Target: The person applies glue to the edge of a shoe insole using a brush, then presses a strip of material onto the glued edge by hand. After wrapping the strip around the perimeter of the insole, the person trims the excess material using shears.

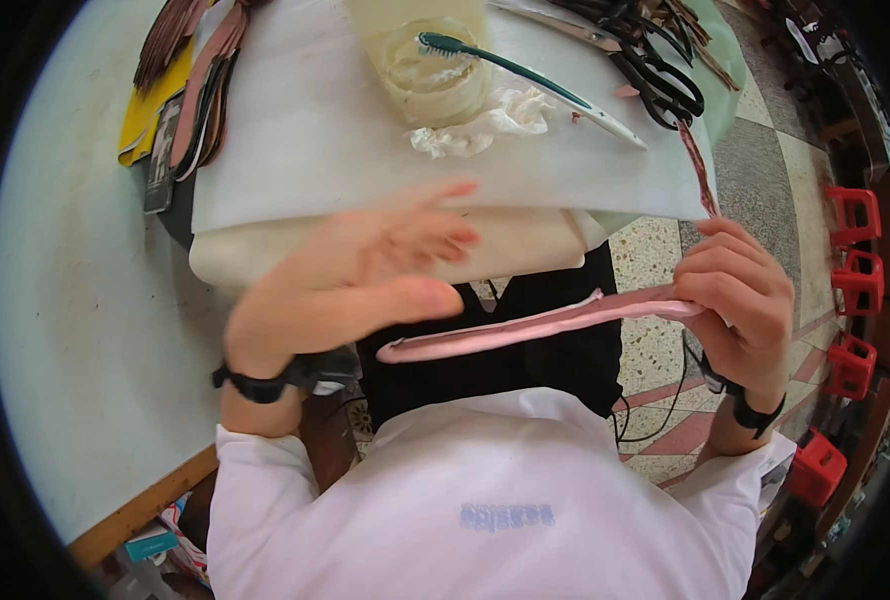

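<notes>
My right hand [735, 290] is closed around one end of a long, narrow pink strip [525, 328] that looks like a folded strap. The strip stretches leftward over my dark lap, and its free end lies below my left hand. My left hand [395, 260] is open and slightly blurred, fingers apart, near the table's front edge. It appears to hold nothing. Beyond it, a green-and-white toothbrush [540, 80] rests with its bristles over a container of pale paste [435, 85]. Crumpled white tissue [485, 122] lies beside the container. A thin reddish strip [698, 165] hangs close to my right fingertips.
A white sheet [295, 150] covers the work table, with a cream rolled edge [525, 240] at its front. Black-handled scissors [660, 85] lie at the far right near dark strips. Brown and pink strips [210, 75] and a phone [162, 150] sit far left. Several red stools [853, 285] stand right.
</notes>
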Tool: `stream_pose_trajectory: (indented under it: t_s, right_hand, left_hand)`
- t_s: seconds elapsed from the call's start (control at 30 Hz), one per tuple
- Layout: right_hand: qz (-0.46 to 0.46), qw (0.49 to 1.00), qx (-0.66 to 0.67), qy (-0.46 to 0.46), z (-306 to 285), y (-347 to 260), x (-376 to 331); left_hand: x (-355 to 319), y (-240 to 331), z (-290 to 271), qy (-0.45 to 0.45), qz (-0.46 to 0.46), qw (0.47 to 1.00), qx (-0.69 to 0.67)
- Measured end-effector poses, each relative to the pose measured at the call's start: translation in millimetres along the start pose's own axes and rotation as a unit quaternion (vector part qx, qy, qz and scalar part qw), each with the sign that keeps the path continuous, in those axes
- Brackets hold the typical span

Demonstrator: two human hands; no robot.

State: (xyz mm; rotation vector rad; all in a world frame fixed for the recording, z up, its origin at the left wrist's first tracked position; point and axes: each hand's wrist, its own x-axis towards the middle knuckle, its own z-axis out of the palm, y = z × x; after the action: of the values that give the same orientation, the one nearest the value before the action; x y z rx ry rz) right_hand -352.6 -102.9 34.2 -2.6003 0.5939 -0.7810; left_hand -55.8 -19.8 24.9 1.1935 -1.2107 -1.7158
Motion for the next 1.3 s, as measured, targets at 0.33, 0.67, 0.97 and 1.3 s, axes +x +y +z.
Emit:
stream_pose_trajectory:
  t_s: [0.33, 0.67, 0.97, 1.3]
  right_hand:
    - [0.163, 0.954, 0.192, -0.164, 26.0, 2.2, 41.6]
    - [0.311, 0.871, 0.292, -0.243, 49.0, 21.0, 44.9]
    - [0.332, 0.84, 0.349, -0.249, 51.5, 27.4, 41.9]
    - [0.241, 0.923, 0.219, -0.205, 27.2, 29.0, 39.8]
  left_hand:
    - [3.9, -7.1, 44.3, 0.061, 0.178, 0.91, 0.369]
    - [34.9, -30.3, 41.8, 0.112, 0.022, 0.963, 0.243]
    - [40.6, -30.1, 43.8, 0.091, -0.004, 0.974, 0.208]
    - [40.1, -35.2, 47.5, 0.094, 0.008, 0.98, 0.174]
